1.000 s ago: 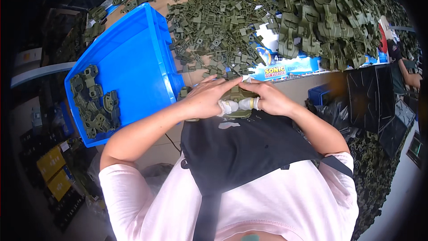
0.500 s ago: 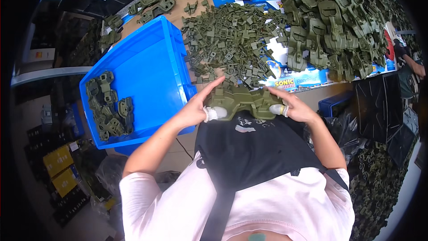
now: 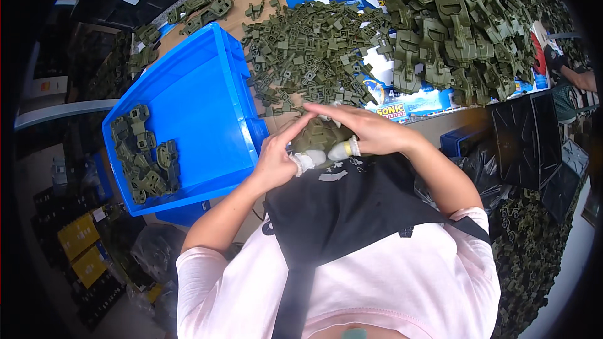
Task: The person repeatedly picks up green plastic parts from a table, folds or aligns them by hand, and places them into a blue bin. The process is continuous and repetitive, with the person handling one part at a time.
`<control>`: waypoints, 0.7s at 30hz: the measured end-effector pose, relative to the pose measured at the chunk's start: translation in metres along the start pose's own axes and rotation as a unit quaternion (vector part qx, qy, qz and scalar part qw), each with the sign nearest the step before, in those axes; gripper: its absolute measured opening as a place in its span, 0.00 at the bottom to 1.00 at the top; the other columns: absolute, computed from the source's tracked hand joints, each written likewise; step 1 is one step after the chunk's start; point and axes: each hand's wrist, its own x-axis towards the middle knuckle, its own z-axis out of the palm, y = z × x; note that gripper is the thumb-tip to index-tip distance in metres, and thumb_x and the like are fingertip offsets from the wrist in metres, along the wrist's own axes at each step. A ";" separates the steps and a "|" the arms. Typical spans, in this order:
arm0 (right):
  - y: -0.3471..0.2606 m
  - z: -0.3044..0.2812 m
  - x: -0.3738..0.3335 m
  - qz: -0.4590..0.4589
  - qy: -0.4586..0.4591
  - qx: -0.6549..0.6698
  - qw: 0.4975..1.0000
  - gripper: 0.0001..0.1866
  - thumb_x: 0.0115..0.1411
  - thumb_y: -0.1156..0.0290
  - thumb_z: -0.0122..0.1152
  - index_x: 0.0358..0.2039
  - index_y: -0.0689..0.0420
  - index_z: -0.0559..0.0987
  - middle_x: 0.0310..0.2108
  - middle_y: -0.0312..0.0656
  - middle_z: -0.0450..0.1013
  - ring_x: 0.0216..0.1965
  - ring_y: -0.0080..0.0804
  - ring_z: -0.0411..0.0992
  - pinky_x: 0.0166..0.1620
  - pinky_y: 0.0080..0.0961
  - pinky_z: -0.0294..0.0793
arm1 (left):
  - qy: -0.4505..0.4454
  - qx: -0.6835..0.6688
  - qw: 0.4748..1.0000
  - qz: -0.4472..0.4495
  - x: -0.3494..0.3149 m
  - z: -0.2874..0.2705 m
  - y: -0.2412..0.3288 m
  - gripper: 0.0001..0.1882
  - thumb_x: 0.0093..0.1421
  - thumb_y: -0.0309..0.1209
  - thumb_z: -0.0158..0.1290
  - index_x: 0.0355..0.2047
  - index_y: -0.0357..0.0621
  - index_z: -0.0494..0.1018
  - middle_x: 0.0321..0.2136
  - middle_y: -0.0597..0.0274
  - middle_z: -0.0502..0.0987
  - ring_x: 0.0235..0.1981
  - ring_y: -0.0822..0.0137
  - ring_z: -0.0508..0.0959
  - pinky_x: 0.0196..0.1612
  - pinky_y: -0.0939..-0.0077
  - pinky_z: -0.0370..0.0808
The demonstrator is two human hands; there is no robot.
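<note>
In front of my black apron (image 3: 333, 213), both hands close round an olive-green moulded plastic part (image 3: 319, 133). My left hand (image 3: 279, 158) grips its left side, the thumb in a white finger cover. From the right, my right hand (image 3: 374, 130) reaches over the part, its fingertips meeting those of the left. Its thumb, also covered in white, presses at the near edge. Fingers and blur hide much of the part. Just beyond my hands lies a heap of small olive-green plastic pieces (image 3: 308, 50).
At the left, a blue bin (image 3: 201, 110) holds several assembled-looking green parts (image 3: 141, 157). Larger green parts (image 3: 458, 37) pile up at the back right. Printed cardboard (image 3: 418, 103) covers the table under them. Black crates (image 3: 527, 141) stand at the right, near another person's arm (image 3: 579, 79).
My right hand has moved left along the part until it meets my left hand. The part, widely visible before, is now mostly covered. The whole view has shifted slightly.
</note>
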 end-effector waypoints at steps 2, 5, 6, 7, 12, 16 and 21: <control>0.005 -0.004 0.002 0.043 -0.049 -0.042 0.997 0.40 0.45 0.67 0.62 0.60 0.51 0.58 0.50 0.48 0.66 0.48 0.46 0.66 0.51 0.33 0.65 | 0.005 0.033 0.999 0.014 -0.002 0.004 -0.011 0.35 0.42 0.22 0.58 0.54 0.45 0.63 0.49 0.53 0.70 0.50 0.57 0.71 0.51 0.73 0.67; 0.008 -0.005 0.002 0.038 -0.042 -0.054 0.997 0.39 0.45 0.70 0.62 0.59 0.52 0.60 0.53 0.46 0.64 0.52 0.45 0.65 0.54 0.33 0.63 | -0.032 0.093 0.995 0.017 0.003 0.001 -0.011 0.40 0.40 0.25 0.61 0.56 0.45 0.60 0.52 0.51 0.66 0.53 0.56 0.68 0.51 0.72 0.67; 0.008 -0.004 -0.003 0.018 -0.001 -0.031 0.999 0.38 0.45 0.72 0.61 0.59 0.52 0.59 0.54 0.46 0.64 0.52 0.44 0.64 0.55 0.32 0.62 | -0.052 0.116 0.992 0.015 0.005 0.000 -0.009 0.43 0.40 0.26 0.63 0.58 0.45 0.58 0.54 0.49 0.63 0.55 0.55 0.66 0.51 0.71 0.67; 0.004 -0.011 -0.003 -0.010 0.040 -0.018 0.999 0.38 0.46 0.73 0.61 0.59 0.53 0.59 0.55 0.45 0.63 0.53 0.44 0.63 0.55 0.32 0.62 | -0.008 0.085 0.994 0.060 0.010 -0.006 -0.006 0.48 0.39 0.32 0.64 0.60 0.44 0.51 0.56 0.48 0.60 0.57 0.55 0.62 0.54 0.68 0.62; 0.002 -0.011 -0.012 -0.001 0.331 0.299 0.895 0.39 0.49 0.76 0.60 0.61 0.56 0.54 0.60 0.44 0.54 0.60 0.34 0.54 0.57 0.32 0.59 | 0.040 -0.110 0.979 0.165 0.031 0.004 -0.005 0.56 0.48 0.47 0.59 0.63 0.40 0.32 0.63 0.47 0.36 0.64 0.56 0.42 0.63 0.66 0.44; -0.025 -0.035 -0.024 -0.054 0.282 -0.001 0.958 0.40 0.46 0.72 0.62 0.60 0.56 0.56 0.60 0.48 0.51 0.61 0.40 0.51 0.60 0.35 0.53 | 0.011 -0.166 0.983 0.081 0.039 0.017 0.018 0.38 0.57 0.33 0.44 0.63 0.40 0.39 0.59 0.52 0.56 0.58 0.65 0.60 0.59 0.74 0.53; -0.052 -0.062 -0.069 0.046 0.113 -0.075 0.990 0.45 0.35 0.81 0.53 0.60 0.44 0.58 0.42 0.51 0.64 0.44 0.50 0.64 0.49 0.38 0.64 | -0.089 -0.036 0.991 0.088 0.049 0.033 0.029 0.30 0.51 0.33 0.54 0.56 0.42 0.62 0.44 0.49 0.71 0.43 0.57 0.73 0.48 0.68 0.67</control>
